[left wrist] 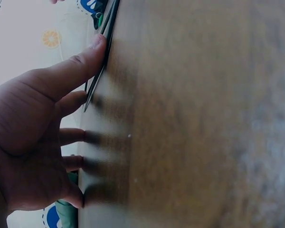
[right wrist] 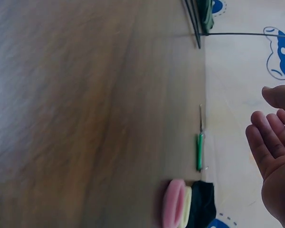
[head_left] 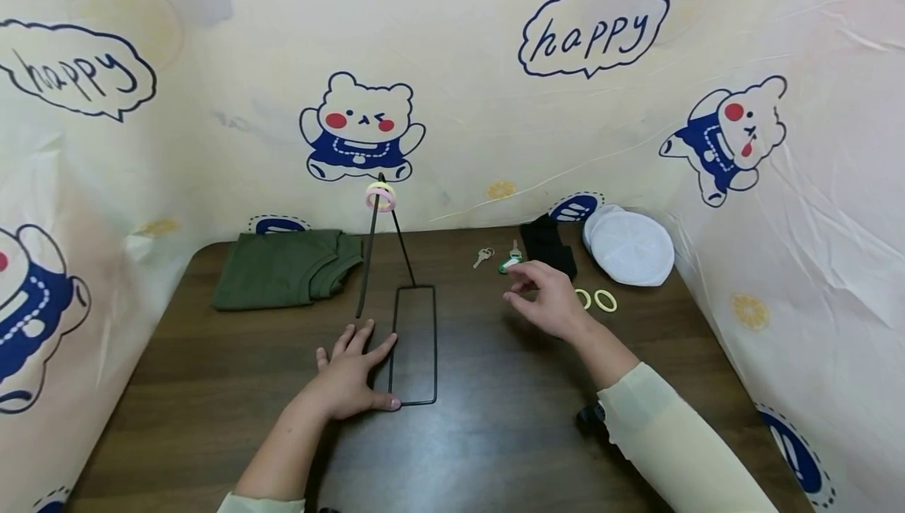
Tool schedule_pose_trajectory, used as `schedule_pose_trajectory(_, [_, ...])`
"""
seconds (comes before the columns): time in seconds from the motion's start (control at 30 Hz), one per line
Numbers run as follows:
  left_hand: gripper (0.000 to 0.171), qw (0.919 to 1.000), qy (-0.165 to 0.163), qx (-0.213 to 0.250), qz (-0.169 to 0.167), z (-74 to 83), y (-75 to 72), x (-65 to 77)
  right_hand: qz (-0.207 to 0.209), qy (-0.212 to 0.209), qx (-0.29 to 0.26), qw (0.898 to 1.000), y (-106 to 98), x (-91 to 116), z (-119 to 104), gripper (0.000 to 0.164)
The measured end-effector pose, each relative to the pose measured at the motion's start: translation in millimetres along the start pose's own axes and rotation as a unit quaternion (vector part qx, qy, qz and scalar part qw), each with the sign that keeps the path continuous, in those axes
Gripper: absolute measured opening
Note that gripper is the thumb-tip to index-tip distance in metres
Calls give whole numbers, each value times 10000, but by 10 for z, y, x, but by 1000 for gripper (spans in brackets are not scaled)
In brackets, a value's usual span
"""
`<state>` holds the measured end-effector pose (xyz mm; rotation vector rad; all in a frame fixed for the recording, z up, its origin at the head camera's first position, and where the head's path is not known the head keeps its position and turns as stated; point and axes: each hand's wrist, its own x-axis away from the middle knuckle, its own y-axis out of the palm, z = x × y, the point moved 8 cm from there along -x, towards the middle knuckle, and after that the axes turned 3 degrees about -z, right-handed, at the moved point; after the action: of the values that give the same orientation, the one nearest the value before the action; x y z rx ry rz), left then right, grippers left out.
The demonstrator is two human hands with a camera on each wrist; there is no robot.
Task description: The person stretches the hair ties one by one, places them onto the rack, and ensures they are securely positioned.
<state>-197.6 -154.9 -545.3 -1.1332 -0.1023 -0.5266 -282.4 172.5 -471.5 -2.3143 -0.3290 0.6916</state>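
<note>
My left hand (head_left: 346, 378) is spread on the table, its thumb and index fingertips at the near base of a black wire stand (head_left: 436, 344). In the left wrist view, the thumb (left wrist: 80, 66) overlaps the stand's thin rods. Pink and yellow rings (head_left: 381, 198) hang near the stand's top. My right hand (head_left: 547, 299) is raised over the table at the right, fingers loosely bent, with nothing in its grasp. Beyond its fingertips lies a key with a green tag (head_left: 511, 263). Yellow rings (head_left: 605, 300) lie beside that hand; the right wrist view also shows a pink ring (right wrist: 173, 204).
A folded green cloth (head_left: 276, 269) lies at the back left of the wooden table (head_left: 509, 434). Farther right are a small key (head_left: 484, 258), a folded black cloth (head_left: 547, 246) and a white cap (head_left: 632, 247). A printed curtain (head_left: 467, 89) surrounds the back and sides.
</note>
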Motion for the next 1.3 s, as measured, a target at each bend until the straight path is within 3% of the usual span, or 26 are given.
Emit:
schedule_pose_trajectory(0.37, [107,10000,18,46,13,20,-7,-17,-296,505,258,9979,-130,216,209,34])
schedule_pose_trajectory(0.57, [107,9999,36,103,-7,25,-4,-23,-672,939,387,9926,-158,388,340,38])
schedule_pose_trajectory(0.83, [109,10000,-30,75,-29,-43,34,-27,-1001,1063,517,9879,-191,539,438,45])
schedule_pose_trajectory(1.3, [108,10000,-30,55,-12,-21,13,-17,-1396,1244,1144,9757,-261,736,616,47])
